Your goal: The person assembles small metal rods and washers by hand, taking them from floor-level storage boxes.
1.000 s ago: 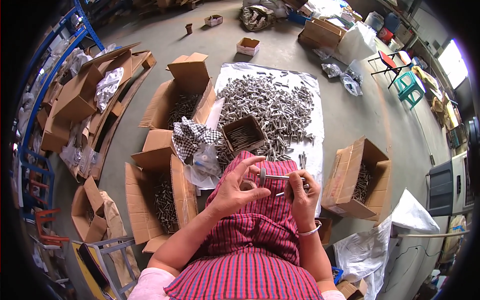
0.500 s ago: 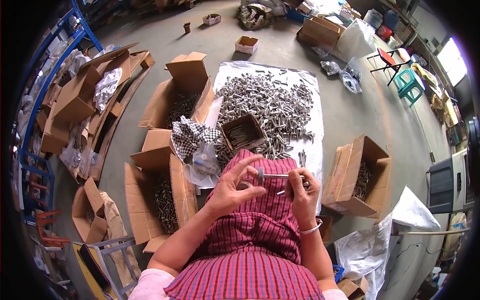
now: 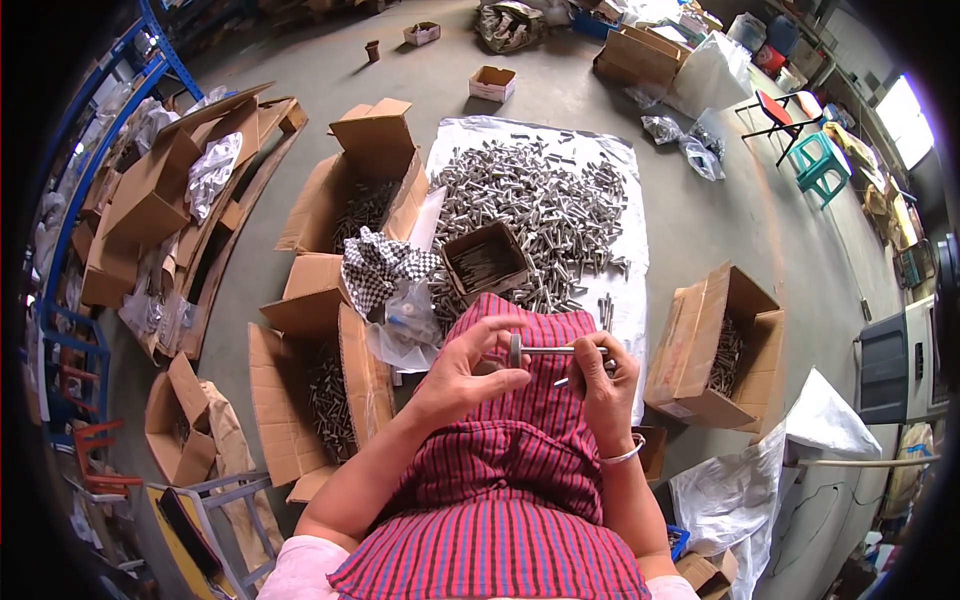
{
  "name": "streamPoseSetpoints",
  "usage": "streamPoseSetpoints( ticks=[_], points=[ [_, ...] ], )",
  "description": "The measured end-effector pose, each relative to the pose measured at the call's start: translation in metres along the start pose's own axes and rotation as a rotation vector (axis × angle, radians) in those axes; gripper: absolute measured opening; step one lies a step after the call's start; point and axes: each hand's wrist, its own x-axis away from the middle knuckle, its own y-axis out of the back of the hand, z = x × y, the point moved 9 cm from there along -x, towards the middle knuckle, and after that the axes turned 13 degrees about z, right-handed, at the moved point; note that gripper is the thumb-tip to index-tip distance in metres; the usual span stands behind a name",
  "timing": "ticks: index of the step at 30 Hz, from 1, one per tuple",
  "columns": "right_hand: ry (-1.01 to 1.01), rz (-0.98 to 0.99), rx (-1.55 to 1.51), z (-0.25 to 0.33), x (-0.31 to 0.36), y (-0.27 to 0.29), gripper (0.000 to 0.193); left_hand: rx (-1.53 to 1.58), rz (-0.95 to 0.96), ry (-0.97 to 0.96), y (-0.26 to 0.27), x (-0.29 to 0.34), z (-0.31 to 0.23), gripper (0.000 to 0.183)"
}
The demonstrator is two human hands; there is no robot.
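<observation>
In front of my lap, my right hand (image 3: 607, 385) is closed round the right end of a metal rod (image 3: 552, 351) with a thick round disc (image 3: 516, 351) at its left end. A thin metal pin (image 3: 561, 382) sticks out below the rod from the same fingers. My left hand (image 3: 465, 372) is beside the disc, its thumb and forefinger spread apart around it. A greyish shape shows at its palm, which I cannot make out. Beyond my knees, a heap of short metal pins with heads (image 3: 540, 200) covers a white sheet (image 3: 636, 330).
A small open box (image 3: 507, 247) of pins stands at the heap's near edge. Cardboard boxes with metal parts stand at left (image 3: 370, 385), far left (image 3: 405, 200) and right (image 3: 690, 345). A checkered cloth (image 3: 375, 275) and plastic bag (image 3: 410, 325) lie between. A green stool (image 3: 822, 168) is far right.
The disc end of the rod has shifted slightly left, and my left hand has moved slightly with it. My right hand keeps its grip on the rod.
</observation>
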Motion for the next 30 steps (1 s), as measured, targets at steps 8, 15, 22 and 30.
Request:
streamPoseSetpoints(
  ticks=[8,15,22,30],
  points=[
    [-0.015,-0.003,0.008,-0.002,-0.001,0.000,0.022,0.193,0.172,0.230,-0.002,0.003,0.017,0.033],
    [-0.017,0.011,0.025,-0.004,-0.001,-0.002,0.023,0.215,0.043,0.164,0.008,0.007,0.020,0.038],
    [-0.021,0.014,0.010,-0.006,0.002,0.002,0.022,0.255,0.107,0.239,-0.006,0.005,0.020,0.039],
    [-0.026,0.041,0.062,-0.003,0.002,0.005,0.018,0.348,0.090,0.302,-0.005,0.006,0.037,0.049]
  ],
)
